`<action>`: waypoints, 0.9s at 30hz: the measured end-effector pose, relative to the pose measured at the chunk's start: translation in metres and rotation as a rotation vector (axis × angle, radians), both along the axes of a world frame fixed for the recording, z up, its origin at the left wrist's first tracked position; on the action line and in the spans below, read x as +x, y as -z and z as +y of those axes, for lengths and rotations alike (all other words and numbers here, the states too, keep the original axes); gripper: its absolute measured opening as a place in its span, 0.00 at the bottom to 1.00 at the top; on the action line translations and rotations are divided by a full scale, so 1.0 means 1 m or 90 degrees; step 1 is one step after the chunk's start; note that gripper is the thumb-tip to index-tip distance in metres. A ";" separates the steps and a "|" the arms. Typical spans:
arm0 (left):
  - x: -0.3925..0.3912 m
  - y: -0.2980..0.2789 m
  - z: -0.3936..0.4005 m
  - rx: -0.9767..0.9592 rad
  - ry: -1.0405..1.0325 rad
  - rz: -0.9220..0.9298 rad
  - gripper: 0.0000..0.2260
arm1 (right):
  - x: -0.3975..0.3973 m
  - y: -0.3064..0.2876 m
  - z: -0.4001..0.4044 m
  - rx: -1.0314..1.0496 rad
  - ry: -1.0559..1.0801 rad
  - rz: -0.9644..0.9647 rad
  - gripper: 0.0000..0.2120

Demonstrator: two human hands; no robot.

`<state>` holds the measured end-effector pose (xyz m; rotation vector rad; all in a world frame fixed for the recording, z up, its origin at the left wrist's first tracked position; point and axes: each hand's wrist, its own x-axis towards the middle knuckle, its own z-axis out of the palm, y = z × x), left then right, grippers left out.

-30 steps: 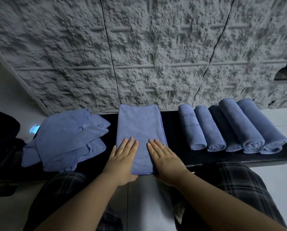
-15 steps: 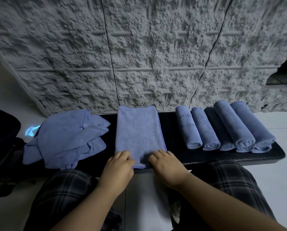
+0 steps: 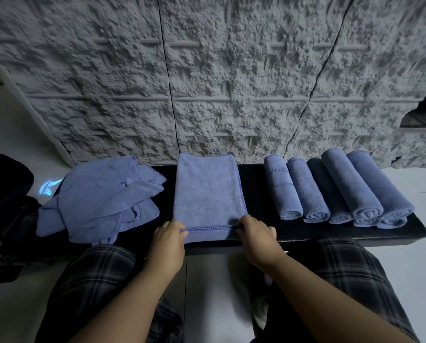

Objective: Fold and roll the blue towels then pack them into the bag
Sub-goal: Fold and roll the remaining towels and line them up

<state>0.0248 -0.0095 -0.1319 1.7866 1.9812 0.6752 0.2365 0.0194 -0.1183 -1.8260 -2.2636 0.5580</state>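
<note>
Left hand: my left hand [image 3: 168, 240] pinches the near left corner of the folded towel [image 3: 207, 194], fingers curled over its stitched hem.
Right hand: my right hand [image 3: 255, 233] pinches the near right corner of the same hem, fingers curled round the cloth.
Folded towel: it lies flat in the middle of the black bench [image 3: 256, 184], its near hem at the bench's front edge and its far end at the back edge by the rough wall [image 3: 231, 82].
Key relation: the towel's long axis runs straight away from me, front edge to back edge; both hands sit at the near end, one at each corner, equally close. I judge the roll must start here and travel away from me along that axis.
Step in hand: the near hem looks lifted and turned a little, so I take this as the start of the roll.
Rolled towels: a row of finished rolls [image 3: 330, 191] lies toward the bench's right end, touching one another, a little apart from my right hand.
Loose towels: a crumpled heap [image 3: 100, 194] sits at the bench's left end, just beside the folded towel.
Bag: a dark shape [image 3: 6, 194] beyond the left end may be it; I cannot tell.
</note>
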 end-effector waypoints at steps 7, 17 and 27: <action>0.002 -0.007 0.001 0.065 -0.061 0.070 0.11 | -0.005 0.000 0.000 0.179 0.011 -0.071 0.10; 0.013 -0.007 0.000 0.144 0.072 0.242 0.19 | -0.013 0.007 -0.004 0.234 -0.127 -0.080 0.05; 0.006 0.006 -0.002 0.122 0.095 0.257 0.20 | -0.010 0.006 -0.001 0.216 -0.121 -0.084 0.16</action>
